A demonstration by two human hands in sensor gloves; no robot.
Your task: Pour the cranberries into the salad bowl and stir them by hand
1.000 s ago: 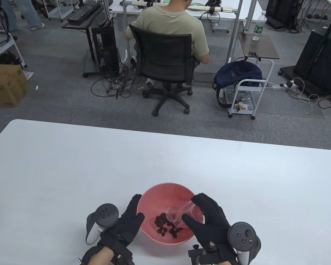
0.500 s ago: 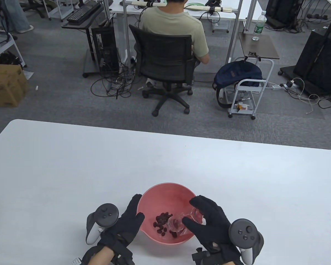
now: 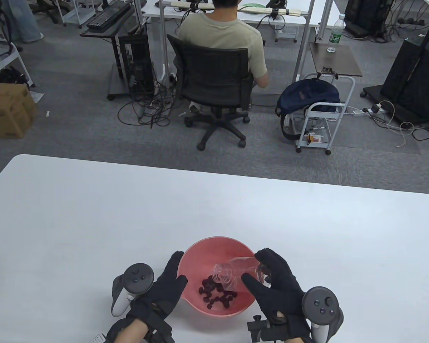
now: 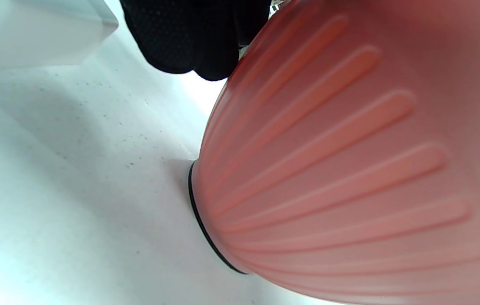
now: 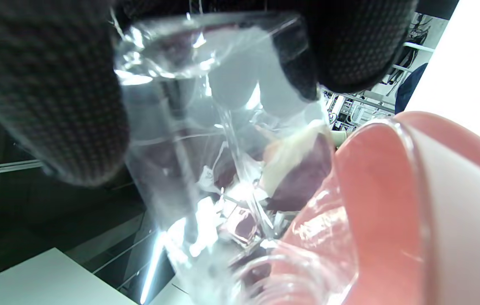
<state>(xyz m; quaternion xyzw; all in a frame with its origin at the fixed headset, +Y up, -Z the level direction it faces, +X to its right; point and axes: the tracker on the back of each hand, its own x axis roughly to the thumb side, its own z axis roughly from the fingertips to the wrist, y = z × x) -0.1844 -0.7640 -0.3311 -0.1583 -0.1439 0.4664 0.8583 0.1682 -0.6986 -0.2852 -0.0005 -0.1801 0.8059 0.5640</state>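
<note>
A pink ribbed salad bowl [image 3: 203, 250] sits near the table's front edge, with a pile of dark cranberries [image 3: 216, 294] in its bottom. My right hand [image 3: 271, 282] grips a clear plastic cup [image 3: 236, 272] tipped on its side over the bowl, mouth pointing left and down toward the berries. In the right wrist view the cup [image 5: 206, 140] fills the frame between my gloved fingers [image 5: 45, 93], above the bowl rim [image 5: 392, 178]. My left hand [image 3: 168, 286] rests with straight fingers against the bowl's left outer wall [image 4: 329, 161].
The white table [image 3: 93, 221] stretches wide behind and beside the bowl. Beyond its far edge a person sits in a black office chair [image 3: 212, 85]; a small cart [image 3: 320, 118] with a backpack stands on the floor.
My right hand lifted the cup and tilted it back up from deep in the bowl. More cranberries lie in the bowl's bottom. The left hand stayed put.
</note>
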